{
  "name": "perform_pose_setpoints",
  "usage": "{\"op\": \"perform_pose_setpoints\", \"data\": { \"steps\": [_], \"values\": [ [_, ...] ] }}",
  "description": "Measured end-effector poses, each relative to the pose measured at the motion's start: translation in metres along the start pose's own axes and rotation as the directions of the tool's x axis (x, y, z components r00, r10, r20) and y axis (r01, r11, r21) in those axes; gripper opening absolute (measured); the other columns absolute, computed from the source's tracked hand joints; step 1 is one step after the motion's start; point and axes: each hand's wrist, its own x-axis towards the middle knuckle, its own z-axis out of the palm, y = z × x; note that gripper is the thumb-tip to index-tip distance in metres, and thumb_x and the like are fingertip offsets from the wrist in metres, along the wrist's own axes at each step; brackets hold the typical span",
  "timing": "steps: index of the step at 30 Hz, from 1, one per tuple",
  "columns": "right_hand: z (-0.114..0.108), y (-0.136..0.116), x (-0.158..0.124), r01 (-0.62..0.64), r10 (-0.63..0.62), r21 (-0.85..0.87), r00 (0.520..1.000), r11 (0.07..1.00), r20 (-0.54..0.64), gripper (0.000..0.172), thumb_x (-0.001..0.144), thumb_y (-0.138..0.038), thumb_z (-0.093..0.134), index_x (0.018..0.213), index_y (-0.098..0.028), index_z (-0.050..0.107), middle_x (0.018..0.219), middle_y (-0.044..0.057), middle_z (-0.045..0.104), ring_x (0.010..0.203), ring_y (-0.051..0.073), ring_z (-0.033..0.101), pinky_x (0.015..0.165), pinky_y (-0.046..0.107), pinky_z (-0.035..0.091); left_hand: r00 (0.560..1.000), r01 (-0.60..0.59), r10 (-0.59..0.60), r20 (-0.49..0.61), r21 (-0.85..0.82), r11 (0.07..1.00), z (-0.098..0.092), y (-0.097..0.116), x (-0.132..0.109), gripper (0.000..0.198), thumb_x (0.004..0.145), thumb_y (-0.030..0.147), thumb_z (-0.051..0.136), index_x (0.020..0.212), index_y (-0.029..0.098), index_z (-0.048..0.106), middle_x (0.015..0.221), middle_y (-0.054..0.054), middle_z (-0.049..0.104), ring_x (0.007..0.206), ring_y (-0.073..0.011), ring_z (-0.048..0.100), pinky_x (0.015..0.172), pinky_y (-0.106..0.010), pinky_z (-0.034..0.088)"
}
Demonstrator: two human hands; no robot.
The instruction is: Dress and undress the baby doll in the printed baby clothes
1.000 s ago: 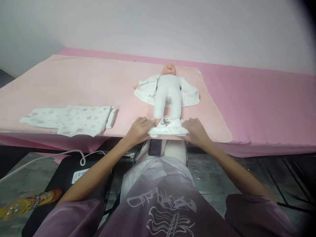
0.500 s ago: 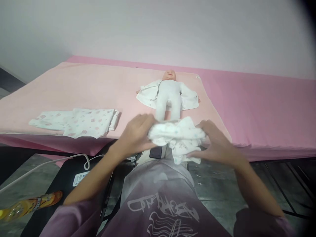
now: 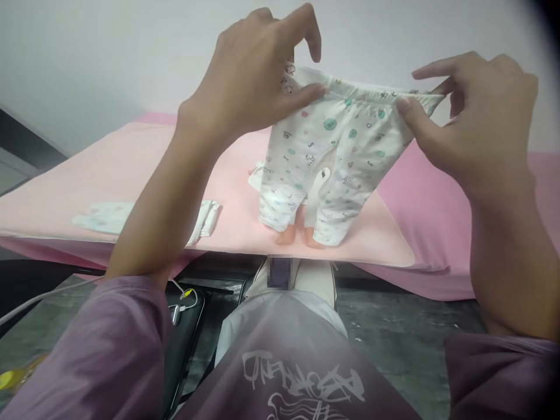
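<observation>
The baby pants (image 3: pixel 332 157), bunched at the doll's (image 3: pixel 291 235) feet 1 s ago, now hang spread out above the doll. Left hand (image 3: pixel 254 76) & right hand (image 3: pixel 472 116) each pinch a waistband end, other fingers loose.

No legible text, marks on baby trousers (image 3: pixel 332 151) and shirt (image 3: pixel 301 376) unreadable

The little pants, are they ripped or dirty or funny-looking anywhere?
Nothing stands out. The little pants hang from their waistband, pinched by the left hand and the right hand, with no tear or stain showing. Both legs dangle about evenly, and the doll's feet peek out below them.
</observation>
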Motion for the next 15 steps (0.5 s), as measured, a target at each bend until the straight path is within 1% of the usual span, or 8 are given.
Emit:
{"op": "perform_pose_setpoints", "data": {
  "steps": [3, 5, 6, 7, 9, 11, 13, 15],
  "values": [
    [0.002, -0.001, 0.003, -0.022, 0.025, -0.054, 0.999, 0.998, 0.046, 0.046, 0.105, -0.07, 0.06, 0.125, -0.033, 0.079, 0.099, 0.012, 0.072, 0.129, 0.044, 0.063, 0.111, 0.069, 0.05, 0.997, 0.05, -0.054, 0.062, 0.062, 0.997, 0.005, 0.004, 0.013, 0.036, 0.098, 0.045, 0.08, 0.113, 0.013, 0.078, 0.092, -0.01, 0.062, 0.119, -0.0359, 0.058, 0.099, -0.053, 0.05],
    [0.002, -0.001, 0.007, -0.032, 0.033, -0.048, 0.999, 0.998, 0.029, 0.049, 0.101, -0.071, 0.067, 0.11, -0.024, 0.08, 0.107, 0.016, 0.071, 0.129, 0.046, 0.062, 0.109, 0.067, 0.052, 0.997, 0.012, -0.013, 0.072, 0.014, 1.0, 0.01, 0.004, 0.022, 0.031, 0.097, 0.043, 0.081, 0.097, 0.013, 0.073, 0.099, -0.012, 0.06, 0.124, -0.0366, 0.055, 0.102, -0.052, 0.049],
    [0.002, -0.003, 0.009, -0.041, 0.041, -0.025, 0.999, 0.999, 0.012, 0.048, 0.1, -0.069, 0.068, 0.108, -0.023, 0.08, 0.113, 0.017, 0.071, 0.126, 0.045, 0.064, 0.108, 0.065, 0.053, 0.997, -0.002, 0.003, 0.071, -0.026, 1.0, 0.013, 0.004, 0.026, 0.03, 0.097, 0.041, 0.081, 0.093, 0.014, 0.069, 0.104, -0.013, 0.059, 0.125, -0.0356, 0.054, 0.104, -0.052, 0.048],
    [0.002, -0.005, 0.01, -0.052, 0.052, 0.01, 0.999, 0.999, -0.003, 0.045, 0.101, -0.067, 0.066, 0.11, -0.025, 0.079, 0.117, 0.016, 0.071, 0.121, 0.043, 0.067, 0.106, 0.062, 0.054, 0.997, 0.002, 0.003, 0.071, -0.076, 0.997, 0.014, 0.006, 0.03, 0.028, 0.099, 0.037, 0.078, 0.091, 0.015, 0.064, 0.107, -0.012, 0.058, 0.123, -0.0333, 0.054, 0.104, -0.05, 0.047],
    [0.003, -0.017, 0.013, -0.078, 0.08, 0.088, 0.997, 0.993, -0.024, 0.039, 0.106, -0.065, 0.055, 0.121, -0.035, 0.075, 0.12, 0.012, 0.073, 0.114, 0.041, 0.069, 0.101, 0.059, 0.055, 0.996, 0.058, -0.044, 0.073, -0.201, 0.978, 0.015, 0.015, 0.035, 0.029, 0.105, 0.035, 0.07, 0.088, 0.018, 0.054, 0.103, -0.009, 0.055, 0.112, -0.0263, 0.058, 0.101, -0.047, 0.047],
    [0.006, -0.036, 0.013, -0.089, 0.098, 0.152, 0.994, 0.984, -0.053, 0.042, 0.109, -0.068, 0.04, 0.132, -0.046, 0.067, 0.125, 0.008, 0.074, 0.116, 0.041, 0.068, 0.1, 0.058, 0.055, 0.991, 0.127, -0.1, 0.091, -0.368, 0.921, 0.012, 0.03, 0.038, 0.035, 0.112, 0.04, 0.059, 0.087, 0.019, 0.048, 0.095, -0.005, 0.051, 0.096, -0.0186, 0.059, 0.092, -0.041, 0.048],
    [0.012, -0.057, 0.014, -0.097, 0.12, 0.226, 0.989, 0.969, -0.088, 0.051, 0.11, -0.071, 0.028, 0.138, -0.045, 0.062, 0.13, 0.008, 0.072, 0.121, 0.04, 0.066, 0.101, 0.058, 0.056, 0.981, 0.15, -0.047, 0.19, -0.576, 0.804, 0.005, 0.047, 0.038, 0.042, 0.12, 0.045, 0.042, 0.087, 0.018, 0.049, 0.09, -0.003, 0.054, 0.088, -0.0146, 0.063, 0.084, -0.035, 0.049],
    [0.018, -0.07, 0.014, -0.093, 0.106, 0.293, 0.994, 0.952, -0.028, 0.06, 0.111, -0.073, 0.018, 0.149, -0.042, 0.053, 0.135, 0.01, 0.068, 0.126, 0.039, 0.065, 0.103, 0.059, 0.059, 0.964, 0.188, -0.014, 0.265, -0.646, 0.74, -0.002, 0.06, 0.037, 0.057, 0.122, 0.049, 0.024, 0.088, 0.016, 0.056, 0.086, -0.002, 0.06, 0.085, -0.0136, 0.07, 0.078, -0.031, 0.053]
  ]
}}
